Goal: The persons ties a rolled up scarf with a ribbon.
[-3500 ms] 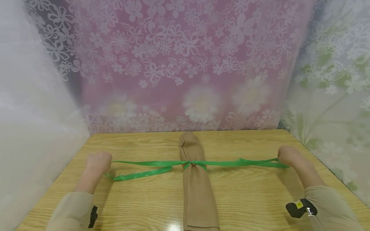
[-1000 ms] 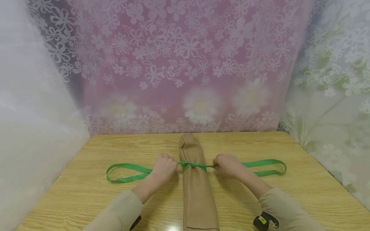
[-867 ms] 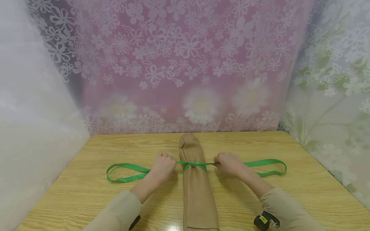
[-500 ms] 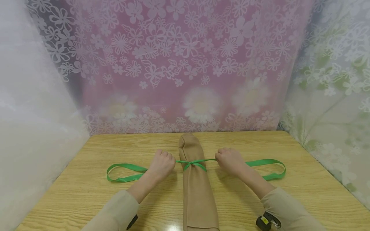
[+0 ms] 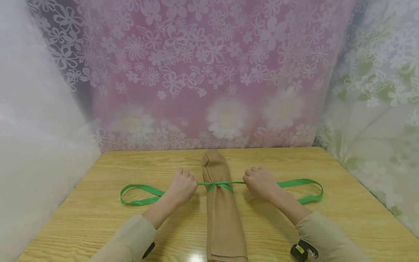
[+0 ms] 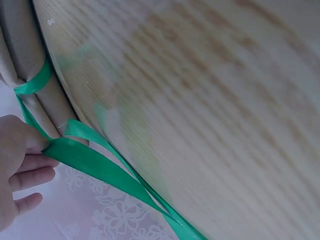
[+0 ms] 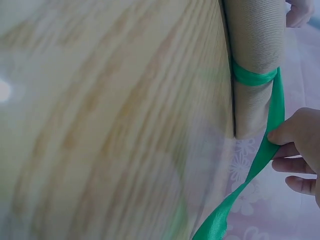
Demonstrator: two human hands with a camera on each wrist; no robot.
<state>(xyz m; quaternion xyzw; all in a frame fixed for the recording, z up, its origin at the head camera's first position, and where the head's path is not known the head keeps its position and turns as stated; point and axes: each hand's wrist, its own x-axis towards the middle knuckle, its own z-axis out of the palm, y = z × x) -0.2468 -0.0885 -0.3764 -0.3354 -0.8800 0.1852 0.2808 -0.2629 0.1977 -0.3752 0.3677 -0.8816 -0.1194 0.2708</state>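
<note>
A long roll of tan cloth [image 5: 226, 222] lies lengthwise on the table, narrowed at its middle by a green ribbon [image 5: 223, 186] tied round it. To the left of the roll, my left hand [image 5: 182, 186] pinches one end of the ribbon close to the knot. My right hand [image 5: 260, 183] pinches the other end on the right side, thumb against forefinger in the right wrist view. Between the hands the ribbon runs taut across the roll. Past each hand its slack trails in a loop: a left loop [image 5: 131, 187] and a right loop [image 5: 304, 181].
The wooden table [image 5: 157, 236] has a glossy, reflective top. A pink flowered curtain [image 5: 196, 72] hangs behind its far edge. Pale sheets stand at both sides, a white left sheet [image 5: 39, 109] and a flowered right sheet [image 5: 376, 109].
Since the earliest frame, both hands have come inward from the ribbon's far ends to beside the knot and hold it there. Over the last second they have drawn slightly apart, pulling the ribbon tight.
</note>
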